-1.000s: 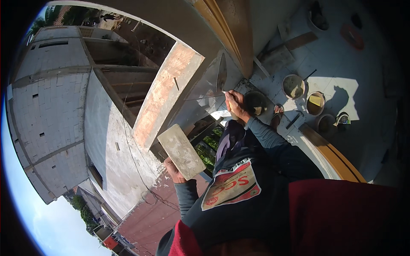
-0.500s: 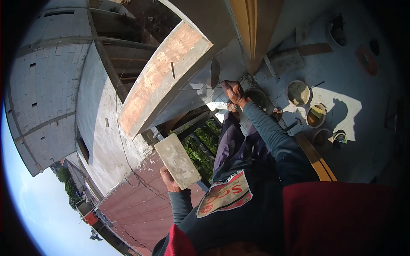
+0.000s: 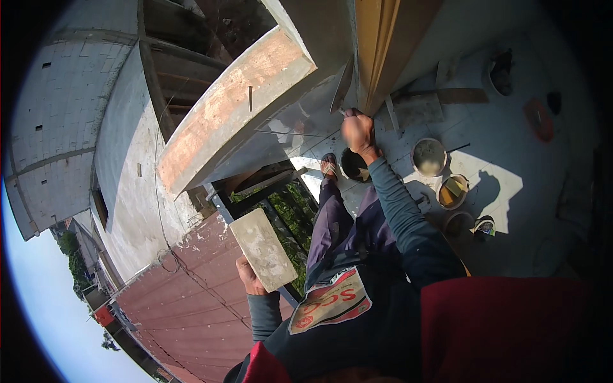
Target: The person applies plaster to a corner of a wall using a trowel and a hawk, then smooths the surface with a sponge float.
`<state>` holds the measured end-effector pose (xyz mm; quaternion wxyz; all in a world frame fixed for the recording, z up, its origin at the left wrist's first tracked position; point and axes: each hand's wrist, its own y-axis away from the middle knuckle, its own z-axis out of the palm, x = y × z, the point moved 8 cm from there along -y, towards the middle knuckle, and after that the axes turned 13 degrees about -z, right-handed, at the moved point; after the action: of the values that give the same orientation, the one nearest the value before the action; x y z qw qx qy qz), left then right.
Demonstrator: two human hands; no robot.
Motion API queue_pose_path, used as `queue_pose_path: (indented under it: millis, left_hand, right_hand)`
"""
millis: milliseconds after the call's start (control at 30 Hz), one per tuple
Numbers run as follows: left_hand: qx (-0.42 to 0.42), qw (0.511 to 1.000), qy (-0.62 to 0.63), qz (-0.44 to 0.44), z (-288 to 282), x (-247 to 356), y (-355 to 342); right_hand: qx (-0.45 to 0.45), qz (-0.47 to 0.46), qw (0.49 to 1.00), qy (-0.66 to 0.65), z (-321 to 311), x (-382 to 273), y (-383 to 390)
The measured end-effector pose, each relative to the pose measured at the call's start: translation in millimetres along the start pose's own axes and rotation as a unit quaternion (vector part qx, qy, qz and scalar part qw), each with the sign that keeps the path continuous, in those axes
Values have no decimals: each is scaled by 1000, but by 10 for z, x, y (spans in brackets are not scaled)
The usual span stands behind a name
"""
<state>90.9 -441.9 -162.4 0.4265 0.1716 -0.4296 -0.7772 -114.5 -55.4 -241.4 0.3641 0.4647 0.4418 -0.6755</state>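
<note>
At 7 o'clock our left hand [image 3: 248,276] holds a pale board [image 3: 263,249] at its lower left edge. Most of the fingers are hidden behind it, so we cannot tell how tightly they curl. Our right hand [image 3: 359,133], between 1 and 2 o'clock, is closed in a fist around a trowel [image 3: 343,88], whose handle is lost inside the grip. The blade points toward 12 o'clock, seen nearly edge-on, thin and dark, just beside a wooden frame [image 3: 382,54]; whether it touches anything we cannot tell.

The board is a flat rectangle, blotched and rough, with grey-white smears. The frame at 1 o'clock is smooth orange-brown wood with long grooves. Toward 11 o'clock we see a concrete ledge [image 3: 220,127], grey at its edges and pinkish and grainy along the middle, with a dark spike [image 3: 250,99] on it. Near 3 o'clock a round bucket [image 3: 429,157] with greyish contents sits on pale tiles [image 3: 511,185], while ridged reddish roofing [image 3: 185,300] spreads at 8 o'clock.
</note>
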Motion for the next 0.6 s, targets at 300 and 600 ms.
queue_pose_path:
  millis: [300, 600]
  left_hand:
    - [-16, 1000, -3, -9, 12, -32, -26]
    - [-44, 998, 14, -50, 220, 19, -162]
  right_hand:
    - [-76, -113, 976, 168, 555, 52, 190]
    - [-145, -125, 971, 139, 841, -87, 504]
